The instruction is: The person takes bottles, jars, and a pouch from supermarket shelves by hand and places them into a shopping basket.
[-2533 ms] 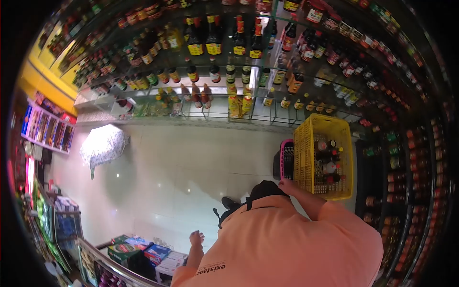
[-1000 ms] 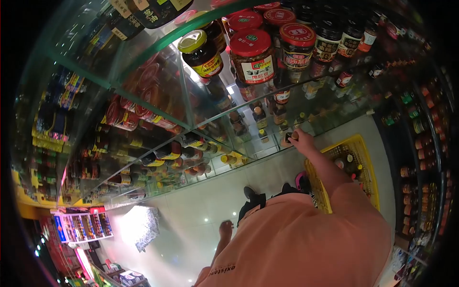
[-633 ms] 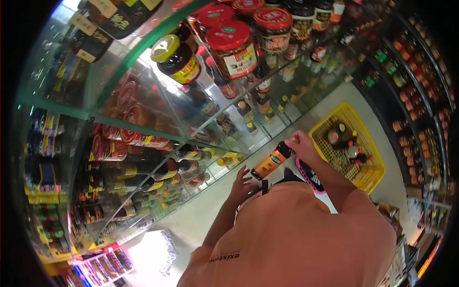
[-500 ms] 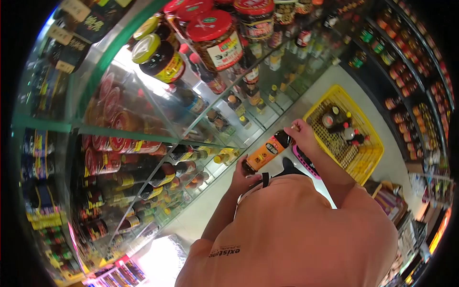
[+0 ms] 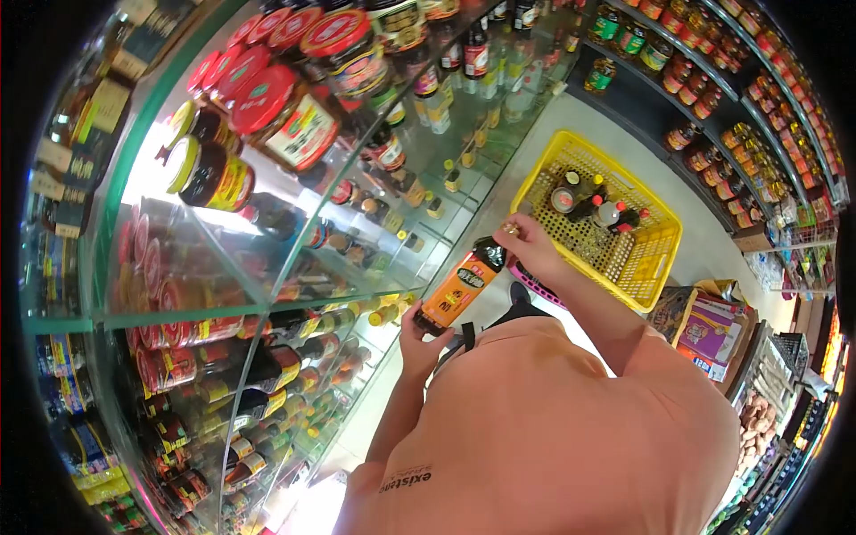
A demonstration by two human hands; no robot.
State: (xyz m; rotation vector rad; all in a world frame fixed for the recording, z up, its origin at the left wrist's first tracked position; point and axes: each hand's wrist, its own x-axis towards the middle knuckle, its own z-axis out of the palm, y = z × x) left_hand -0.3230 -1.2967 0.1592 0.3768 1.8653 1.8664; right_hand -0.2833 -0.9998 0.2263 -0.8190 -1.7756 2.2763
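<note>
A dark sauce bottle (image 5: 461, 290) with an orange label lies tilted between my two hands, its label facing up toward me. My left hand (image 5: 419, 343) is wrapped around the bottle's base. At the other end, my right hand (image 5: 528, 242) has its fingers closed on the neck and cap. Just beyond my right hand stands a yellow plastic basket (image 5: 662, 283) on the floor. Inside it are several bottles (image 5: 609, 214) with red or yellow caps and a round-topped container (image 5: 563, 198).
Glass shelves (image 5: 205, 317) on my left carry red-lidded jars (image 5: 294, 125) and many bottles. Dark shelves (image 5: 713, 98) of bottles stand at the far right. A box with purple print (image 5: 709, 330) sits to the right of the basket. Pale floor (image 5: 584, 116) runs between the shelves.
My view has shifted, so the shelves, basket and bottle appear farther left. Both hands keep hold of the bottle, whose label now faces me more fully.
</note>
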